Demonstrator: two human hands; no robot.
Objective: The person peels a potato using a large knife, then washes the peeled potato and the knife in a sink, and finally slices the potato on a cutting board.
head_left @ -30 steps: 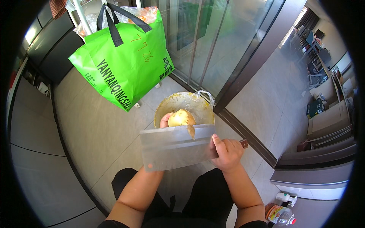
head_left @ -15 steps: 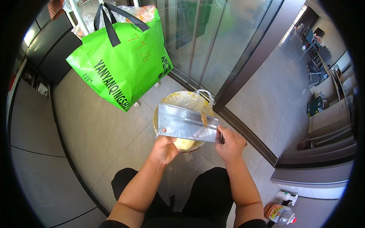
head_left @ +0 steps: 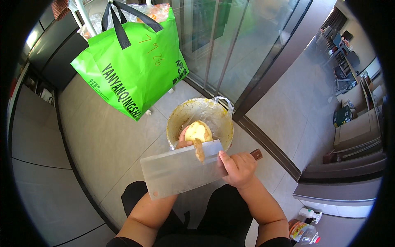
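Note:
My right hand (head_left: pixel 240 168) is closed round the wooden handle of a cleaver (head_left: pixel 181 171), its thumb against the blade. The broad blade slants across in front of me, its upper edge close against a potato (head_left: pixel 198 132). My left hand (head_left: pixel 183 139) holds that potato, mostly hidden behind the blade with only some fingers showing. The potato is largely peeled and pale, with brown skin left on its right side. A strip of brown peel (head_left: pixel 199 150) hangs over the blade. Beneath is a round bin (head_left: pixel 172 119) lined with clear plastic, its inner wall stained.
A large green bag (head_left: pixel 135 70) with black handles stands at the upper left. Behind the bin is a glass sliding door (head_left: pixel 230 45) with its floor track. Dark cabinets (head_left: pixel 35 136) line the left. A spray bottle (head_left: pixel 310 214) and an oil jug (head_left: pixel 303 231) stand at lower right.
The cleaver has swung down and toward me, its blade tip dropping to the lower left. The potato has moved up and away, and more of it shows above the blade.

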